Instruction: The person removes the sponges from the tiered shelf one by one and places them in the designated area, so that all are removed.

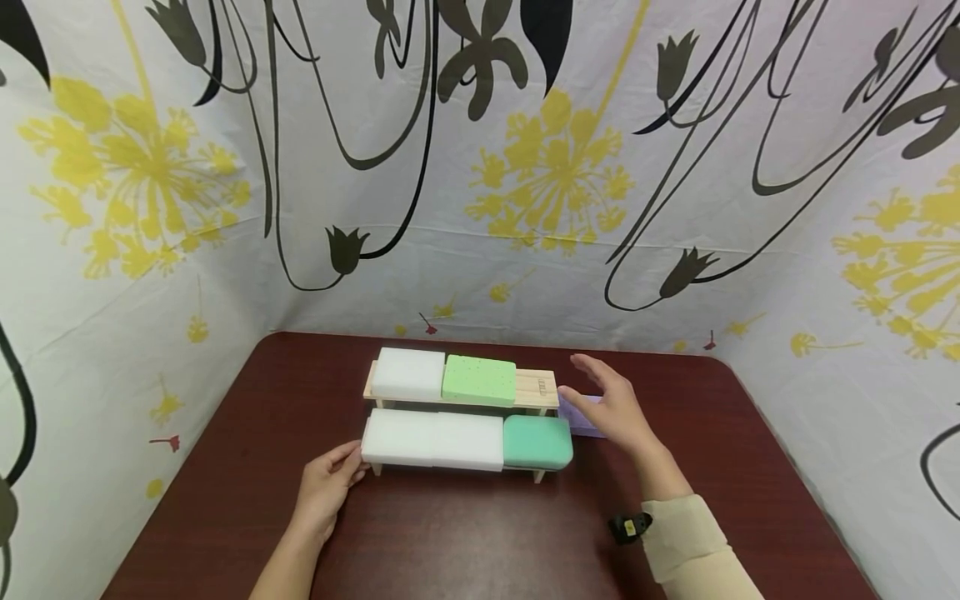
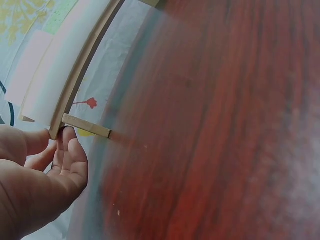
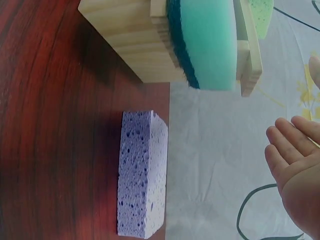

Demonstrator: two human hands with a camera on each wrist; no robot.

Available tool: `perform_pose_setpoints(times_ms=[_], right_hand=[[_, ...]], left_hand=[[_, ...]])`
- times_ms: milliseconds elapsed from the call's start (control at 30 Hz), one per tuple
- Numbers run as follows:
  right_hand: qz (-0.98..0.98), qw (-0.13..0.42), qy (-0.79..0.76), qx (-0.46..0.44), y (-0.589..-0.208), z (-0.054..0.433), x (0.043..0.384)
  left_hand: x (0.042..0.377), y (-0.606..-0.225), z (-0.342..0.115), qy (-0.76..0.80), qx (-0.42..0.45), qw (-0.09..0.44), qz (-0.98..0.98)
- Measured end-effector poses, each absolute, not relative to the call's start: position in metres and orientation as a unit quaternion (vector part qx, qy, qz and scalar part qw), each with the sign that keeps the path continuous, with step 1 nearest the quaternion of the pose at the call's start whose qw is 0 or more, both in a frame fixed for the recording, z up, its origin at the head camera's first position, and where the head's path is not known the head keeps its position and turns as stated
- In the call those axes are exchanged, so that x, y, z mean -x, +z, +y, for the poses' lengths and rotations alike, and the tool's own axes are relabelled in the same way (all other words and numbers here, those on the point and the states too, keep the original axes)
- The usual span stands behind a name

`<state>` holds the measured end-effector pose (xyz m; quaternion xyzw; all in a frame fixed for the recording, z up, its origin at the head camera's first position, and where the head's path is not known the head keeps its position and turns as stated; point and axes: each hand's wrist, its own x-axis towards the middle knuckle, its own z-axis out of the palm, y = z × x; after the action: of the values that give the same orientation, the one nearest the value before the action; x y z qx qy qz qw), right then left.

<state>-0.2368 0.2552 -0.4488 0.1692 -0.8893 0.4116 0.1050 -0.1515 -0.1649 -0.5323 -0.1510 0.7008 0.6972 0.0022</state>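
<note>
A two-step wooden rack (image 1: pixel 537 385) stands on the table. Its back step bears a white sponge (image 1: pixel 408 373) and a speckled light-green sponge (image 1: pixel 478 380), with bare wood at the right end. Along the front step lie two white blocks (image 1: pixel 431 439) and a teal sponge (image 1: pixel 537 442), whose dark scouring layer shows in the right wrist view. My left hand (image 1: pixel 326 487) pinches the rack's left end between thumb and fingers. To the right of the rack, my right hand (image 1: pixel 611 404) is raised with spread fingers, holding nothing. A porous purple sponge (image 3: pixel 140 175) lies on the table below it.
The dark red-brown table (image 1: pixel 465 542) extends around the rack. Pale cloth walls (image 1: pixel 420 200) with flower prints rise at its back and sides. A small black device (image 1: pixel 628 527) sits at the right wrist.
</note>
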Motion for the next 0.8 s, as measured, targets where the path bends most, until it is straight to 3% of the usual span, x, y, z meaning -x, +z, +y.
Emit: perform_pose_setpoints(times_ms=[800], right_hand=[[-0.896, 0.075, 0.378, -0.221, -0.445, 0.216, 0.243]], left_hand=[[0.153, -0.533, -0.165, 0.703, 0.159, 0.001, 0.694]])
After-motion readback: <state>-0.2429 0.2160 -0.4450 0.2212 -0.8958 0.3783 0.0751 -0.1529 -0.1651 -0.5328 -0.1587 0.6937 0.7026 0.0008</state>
